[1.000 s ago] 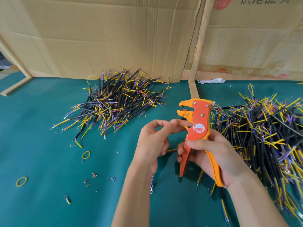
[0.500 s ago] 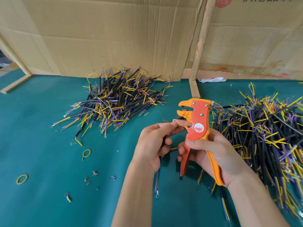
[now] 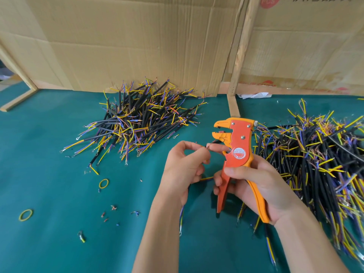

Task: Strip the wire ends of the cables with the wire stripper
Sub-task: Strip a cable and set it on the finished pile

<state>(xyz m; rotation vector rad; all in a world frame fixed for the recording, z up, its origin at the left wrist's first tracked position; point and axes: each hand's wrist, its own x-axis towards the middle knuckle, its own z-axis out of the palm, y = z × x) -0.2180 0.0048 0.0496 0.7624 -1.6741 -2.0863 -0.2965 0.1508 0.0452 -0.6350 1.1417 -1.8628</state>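
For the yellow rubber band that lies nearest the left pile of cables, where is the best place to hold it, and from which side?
Pinch the yellow rubber band anywhere on its thin rim, coming straight down from above. It lies flat on the green mat as an open ring, so no side offers an edge; one fingertip inside and one outside should probably lift it.

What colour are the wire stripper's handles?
The wire stripper has one red-orange and one lighter orange handle, seen in the head view.
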